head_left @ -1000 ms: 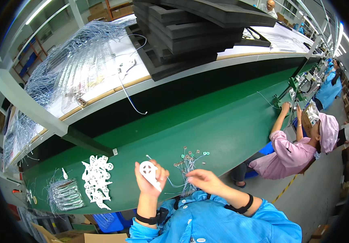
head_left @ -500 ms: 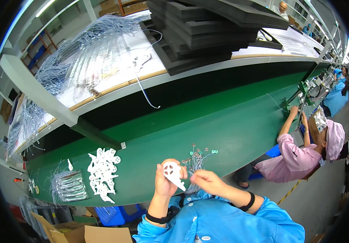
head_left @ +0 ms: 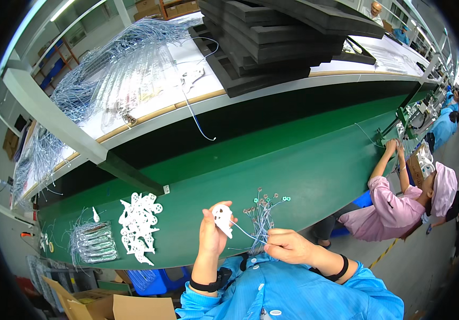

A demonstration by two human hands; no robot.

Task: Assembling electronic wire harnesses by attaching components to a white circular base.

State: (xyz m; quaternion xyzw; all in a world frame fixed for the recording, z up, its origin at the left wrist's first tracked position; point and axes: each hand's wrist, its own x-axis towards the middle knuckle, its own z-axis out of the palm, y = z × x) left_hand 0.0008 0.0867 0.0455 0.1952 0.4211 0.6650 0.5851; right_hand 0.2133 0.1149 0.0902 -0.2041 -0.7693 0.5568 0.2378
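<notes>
My left hand (head_left: 214, 234) is closed round a white plastic housing (head_left: 222, 220), which is held above the near edge of the green bench. From the housing a thin pale-blue wire (head_left: 244, 232) runs across to my right hand (head_left: 289, 246), whose fingers are pinched on it. Just behind my right hand lies a bundle of similar wires (head_left: 262, 214) with small brown and green round ends. How the wire sits inside the housing is too small to make out. Left of my hands, a pile of white plastic parts (head_left: 140, 224) rests on the bench.
A clear bag of coiled wires (head_left: 95, 244) lies farther left on the green bench (head_left: 314, 160). Above runs a shelf with a heap of wires (head_left: 117, 56) and stacked black foam trays (head_left: 277, 45). A post (head_left: 133, 173) meets the bench. A co-worker in pink (head_left: 392, 208) works at right.
The white housing has turned in my left hand. My right hand has moved away to the right, and a wire now stretches between it and the housing.
</notes>
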